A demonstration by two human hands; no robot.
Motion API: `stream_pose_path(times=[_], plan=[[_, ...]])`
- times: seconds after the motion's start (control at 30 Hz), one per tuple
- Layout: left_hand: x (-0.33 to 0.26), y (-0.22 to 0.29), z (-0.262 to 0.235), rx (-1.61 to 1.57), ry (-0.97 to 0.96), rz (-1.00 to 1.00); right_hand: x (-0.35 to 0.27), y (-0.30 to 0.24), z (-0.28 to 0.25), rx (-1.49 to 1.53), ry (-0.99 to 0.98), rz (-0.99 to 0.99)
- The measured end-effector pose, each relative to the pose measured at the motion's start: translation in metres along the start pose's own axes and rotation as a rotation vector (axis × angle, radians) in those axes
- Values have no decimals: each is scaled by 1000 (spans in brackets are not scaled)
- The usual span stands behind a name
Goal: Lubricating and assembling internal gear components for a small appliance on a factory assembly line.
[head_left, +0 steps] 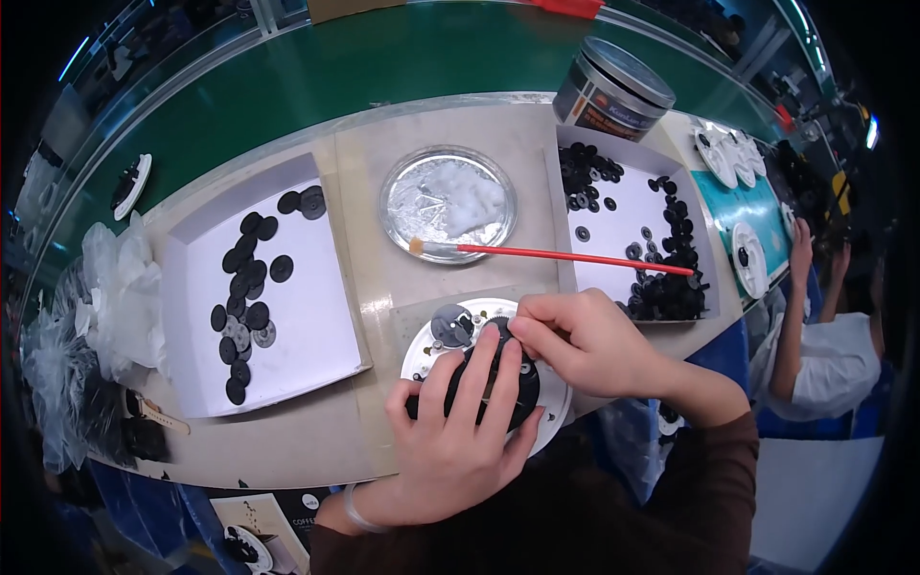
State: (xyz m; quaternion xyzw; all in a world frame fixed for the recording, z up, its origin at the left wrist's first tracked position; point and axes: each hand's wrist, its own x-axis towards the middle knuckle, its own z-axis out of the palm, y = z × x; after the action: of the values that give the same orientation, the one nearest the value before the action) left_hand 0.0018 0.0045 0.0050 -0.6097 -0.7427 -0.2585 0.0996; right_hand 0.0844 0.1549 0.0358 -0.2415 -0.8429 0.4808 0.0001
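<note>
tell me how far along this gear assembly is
Done: hard to count; one grey disc already sits on the white round plate. In hand: the left hand holds a black round part on the plate while the right hand pinches at its top edge. Left: many black discs wait in the left tray and the right tray.

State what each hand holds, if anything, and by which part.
Left hand grips the black round part across its top. Right hand pinches at its upper edge; what it holds cannot be told.
</note>
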Motion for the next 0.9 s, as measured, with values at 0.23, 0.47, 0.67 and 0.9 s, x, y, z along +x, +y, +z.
stream_pose_path(times=[0.23, 0.47, 0.67, 0.9], plan=[[2, 0, -2, 22, -4, 19, -8, -5, -3, -355, 202, -165], [1, 0, 0, 17, -10, 29, -40, 21, -82, -371, 909, 5], [1, 1, -3, 12, -41, 3, -48, 90, -128, -675, 821, 216], [0, 1, -3, 40, -12, 21, -24, 112, -139, -878, 690, 261]])
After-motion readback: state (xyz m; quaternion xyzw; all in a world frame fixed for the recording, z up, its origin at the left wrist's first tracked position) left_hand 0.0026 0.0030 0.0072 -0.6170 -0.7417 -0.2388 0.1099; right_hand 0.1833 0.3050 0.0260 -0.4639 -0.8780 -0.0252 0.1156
